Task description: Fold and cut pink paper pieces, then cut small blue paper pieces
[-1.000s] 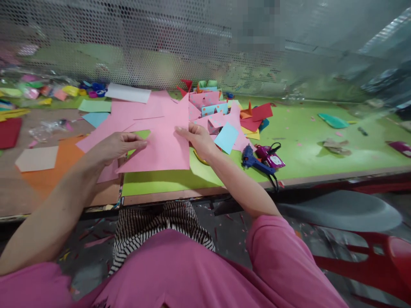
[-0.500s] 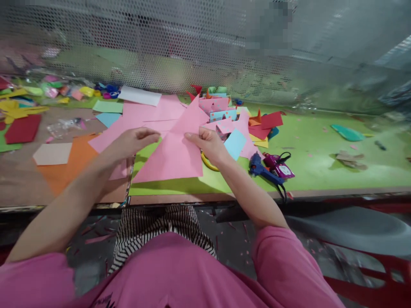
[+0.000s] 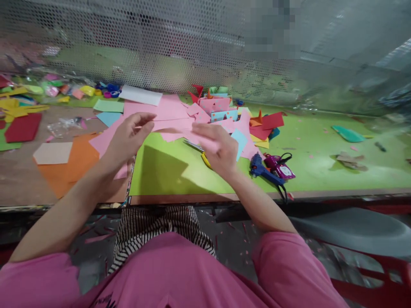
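My right hand (image 3: 221, 147) is closed on a sheet of pink paper (image 3: 207, 143). The sheet is tilted nearly edge-on, partly hidden by the fingers, and its outline blends with pink sheets behind. My left hand (image 3: 130, 134) is raised at the left, thumb and fingers curved with a gap between them, seemingly apart from the held sheet. Under my right hand lie scissors, their blades (image 3: 193, 145) pointing left and a yellow handle (image 3: 206, 161) partly covered. More pink paper (image 3: 170, 105) lies flat beyond both hands.
Folded patterned paper pieces (image 3: 215, 105) stand behind my right hand. A blue glue gun (image 3: 265, 170) and a purple box-like thing (image 3: 280, 166) lie at the right. Orange paper (image 3: 81, 158) and a cream piece (image 3: 53, 153) lie left. A perforated metal screen (image 3: 180, 47) rises behind.
The pink sheet has swung from facing me to nearly edge-on, baring the green surface and scissors blades. My right hand has turned and shifted slightly right; my left hand has risen slightly.
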`<act>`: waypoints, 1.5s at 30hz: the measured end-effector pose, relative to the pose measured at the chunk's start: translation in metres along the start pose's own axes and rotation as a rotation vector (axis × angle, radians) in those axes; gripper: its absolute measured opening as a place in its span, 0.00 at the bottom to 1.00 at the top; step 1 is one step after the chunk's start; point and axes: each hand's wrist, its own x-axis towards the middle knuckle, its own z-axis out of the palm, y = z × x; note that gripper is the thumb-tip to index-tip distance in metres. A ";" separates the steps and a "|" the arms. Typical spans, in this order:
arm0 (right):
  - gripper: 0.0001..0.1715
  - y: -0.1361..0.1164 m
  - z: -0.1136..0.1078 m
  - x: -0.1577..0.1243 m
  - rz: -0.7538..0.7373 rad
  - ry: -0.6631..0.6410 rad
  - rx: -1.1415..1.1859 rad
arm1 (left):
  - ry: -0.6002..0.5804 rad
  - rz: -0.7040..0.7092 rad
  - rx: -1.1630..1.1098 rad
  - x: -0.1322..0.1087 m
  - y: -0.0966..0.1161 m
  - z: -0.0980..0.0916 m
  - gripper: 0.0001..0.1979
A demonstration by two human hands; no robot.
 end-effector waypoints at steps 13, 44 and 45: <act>0.19 0.020 0.028 -0.090 -0.250 -0.549 -0.056 | -0.551 0.600 0.509 -0.087 -0.040 0.030 0.16; 0.14 0.010 0.019 -0.072 -0.317 -0.630 -0.518 | -0.284 0.681 1.031 -0.100 -0.013 0.046 0.14; 0.14 0.007 0.020 -0.071 -0.324 -0.634 -0.517 | -0.293 0.676 1.032 -0.100 -0.012 0.046 0.14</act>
